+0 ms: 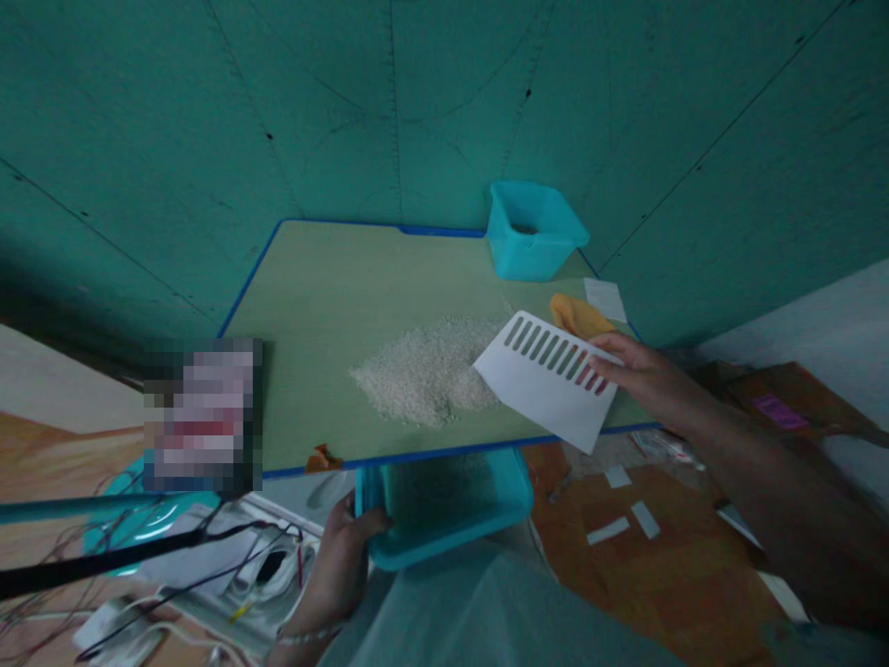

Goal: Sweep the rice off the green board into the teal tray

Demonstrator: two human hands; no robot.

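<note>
A heap of white grains (427, 375) lies on the pale green table (312, 306). My right hand (643, 375) grips a white slotted card (548, 380), its lower edge resting against the right side of the heap. My left hand (344, 556) holds the left rim of a teal bin (448, 505) just under the table's near edge, below the heap. Whether the bin holds anything is hard to tell.
A second teal bin (532, 230) stands at the table's far right corner. A yellow cloth (580, 317) and a white slip (606, 298) lie by the right edge. Cables (208, 574) clutter the floor at left; paper scraps (621, 519) lie on the brown floor at right.
</note>
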